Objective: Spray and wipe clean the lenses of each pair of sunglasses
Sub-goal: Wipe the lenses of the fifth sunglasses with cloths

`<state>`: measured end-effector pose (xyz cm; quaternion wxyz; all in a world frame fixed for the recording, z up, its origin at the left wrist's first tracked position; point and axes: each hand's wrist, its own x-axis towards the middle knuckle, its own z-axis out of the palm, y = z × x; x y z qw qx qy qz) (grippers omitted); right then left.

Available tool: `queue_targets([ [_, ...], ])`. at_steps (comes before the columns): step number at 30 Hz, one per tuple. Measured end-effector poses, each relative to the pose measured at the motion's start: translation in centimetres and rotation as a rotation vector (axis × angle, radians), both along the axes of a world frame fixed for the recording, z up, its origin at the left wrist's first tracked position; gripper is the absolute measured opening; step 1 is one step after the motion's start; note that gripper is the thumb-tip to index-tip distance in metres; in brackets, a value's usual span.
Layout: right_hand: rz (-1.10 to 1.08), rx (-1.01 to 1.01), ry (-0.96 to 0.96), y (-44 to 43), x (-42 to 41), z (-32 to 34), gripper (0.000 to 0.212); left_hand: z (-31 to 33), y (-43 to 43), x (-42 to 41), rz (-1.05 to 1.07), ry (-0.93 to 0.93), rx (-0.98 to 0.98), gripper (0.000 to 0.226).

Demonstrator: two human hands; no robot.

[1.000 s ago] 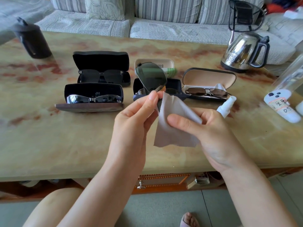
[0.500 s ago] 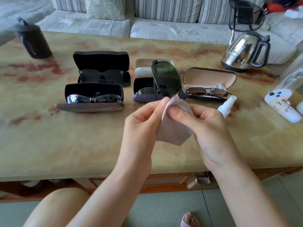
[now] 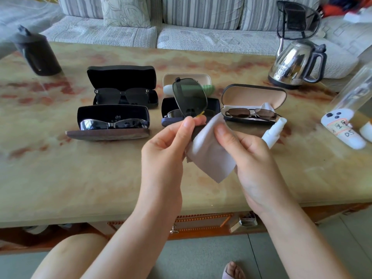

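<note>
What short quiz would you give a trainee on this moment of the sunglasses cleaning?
1. True or false: the right hand holds the cloth.
2. The left hand pinches: A a phone, B the sunglasses, C a spoon.
3. Fill in: the shiny ___ stands on the table at the far right.
Key: 1 true; 2 B; 3 kettle.

The cloth is hiding the lower lens of the held sunglasses; the right hand is covering the base of the spray bottle.
</note>
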<state>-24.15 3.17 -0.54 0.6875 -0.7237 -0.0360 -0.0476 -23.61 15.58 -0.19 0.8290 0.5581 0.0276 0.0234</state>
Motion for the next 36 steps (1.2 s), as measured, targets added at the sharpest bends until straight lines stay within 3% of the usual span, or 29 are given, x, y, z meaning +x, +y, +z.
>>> queue_targets([
  [12, 0.094, -0.032, -0.003, -0.2, -0.6, -0.9, 0.062, 0.3, 0.8, 0.7, -0.074, 0.053, -0.24, 0.023],
  [17, 0.216, -0.032, 0.03, -0.3, -0.9, -0.5, 0.027, 0.2, 1.3, 1.1, -0.1, 0.081, -0.305, 0.025],
  [21, 0.212, 0.011, 0.067, -0.2, -1.0, -0.3, 0.01, 0.0, 0.9, 0.8, -0.087, 0.07, -0.252, 0.025],
  [31, -0.001, 0.181, 0.104, -0.1, -0.5, 0.2, 0.016, 0.0, -0.7, -0.1, -0.076, 0.048, -0.017, 0.035],
  [36, -0.05, 0.194, 0.086, 0.2, -0.3, 0.5, 0.015, -0.1, -1.2, -0.3, -0.061, 0.051, -0.01, 0.039],
])
